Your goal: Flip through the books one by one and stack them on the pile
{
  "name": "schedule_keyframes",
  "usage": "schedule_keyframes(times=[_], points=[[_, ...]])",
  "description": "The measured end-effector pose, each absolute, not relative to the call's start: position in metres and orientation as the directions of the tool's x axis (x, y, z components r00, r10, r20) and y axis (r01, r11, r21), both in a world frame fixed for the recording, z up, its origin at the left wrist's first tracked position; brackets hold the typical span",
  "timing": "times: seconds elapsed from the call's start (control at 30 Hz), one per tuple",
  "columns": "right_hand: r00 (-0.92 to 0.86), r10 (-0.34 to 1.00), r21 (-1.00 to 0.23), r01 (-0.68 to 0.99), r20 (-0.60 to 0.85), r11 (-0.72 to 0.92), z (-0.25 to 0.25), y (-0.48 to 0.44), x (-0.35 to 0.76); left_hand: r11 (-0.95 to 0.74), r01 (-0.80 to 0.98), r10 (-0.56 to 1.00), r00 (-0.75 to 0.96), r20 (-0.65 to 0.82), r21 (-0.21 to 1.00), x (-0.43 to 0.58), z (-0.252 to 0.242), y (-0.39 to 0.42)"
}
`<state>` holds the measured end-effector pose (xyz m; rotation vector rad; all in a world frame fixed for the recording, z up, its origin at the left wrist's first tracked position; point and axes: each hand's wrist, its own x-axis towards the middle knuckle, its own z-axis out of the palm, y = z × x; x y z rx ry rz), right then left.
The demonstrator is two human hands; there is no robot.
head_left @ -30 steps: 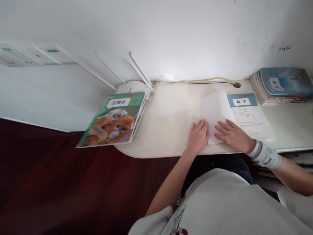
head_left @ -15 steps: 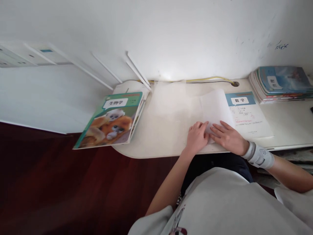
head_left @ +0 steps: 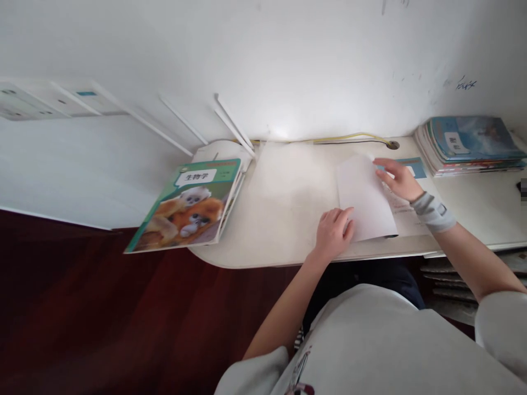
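A white sheet [head_left: 364,203], with a dark edge at its lower right corner, covers the left part of a maths textbook [head_left: 414,225] with a blue band on its cover. My left hand [head_left: 334,233] rests on the sheet's lower left edge, fingers a little bent and apart. At the sheet's upper right edge is my right hand [head_left: 398,178], its fingers stretched out over the book's blue band and title. The fingertips touch or nearly touch the sheet; I cannot tell which.
A biology textbook [head_left: 185,211] with monkeys on its cover lies at the left end of the white desk [head_left: 280,225], overhanging its edge. A stack of books [head_left: 473,140] stands at the back right. A yellow cable [head_left: 349,135] runs along the wall to a hole.
My right hand has moved up from the sheet's lower part to its upper right edge. The sheet lies flatter and more spread over the book. My left hand has stayed nearly in place.
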<state>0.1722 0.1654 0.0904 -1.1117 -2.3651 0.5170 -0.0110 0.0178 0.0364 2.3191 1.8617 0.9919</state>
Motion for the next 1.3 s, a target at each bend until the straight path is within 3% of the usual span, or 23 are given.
schedule_keyframes(times=[0.17,0.3,0.63,0.83,1.13,1.3], points=[[-0.427,0.898,-0.554,0.725,0.106,0.410,0.060,0.214,0.148,-0.570,0.816,0.730,0.448,0.517,0.098,0.028,0.048,0.012],[-0.420,0.903,-0.554,0.732,0.090,0.396,0.044,0.213,0.141,-0.513,0.859,0.751,0.455,0.479,-0.012,0.053,0.038,0.010],[-0.449,0.888,-0.489,0.756,0.094,0.434,0.042,0.208,0.140,-0.406,0.914,0.825,0.359,0.436,0.016,0.055,0.022,0.006],[-0.588,0.807,-0.476,0.693,0.063,0.542,0.043,0.208,0.140,-0.353,0.936,0.851,0.326,0.412,-0.012,0.048,0.020,-0.001],[-0.528,0.822,-0.671,0.533,0.211,0.515,0.025,0.219,0.146,-0.342,0.935,0.853,0.351,0.387,-0.095,0.059,0.025,-0.001],[-0.534,0.825,-0.682,0.534,0.186,0.500,0.022,0.224,0.148,-0.359,0.927,0.848,0.371,0.378,-0.106,0.068,0.033,0.002]])
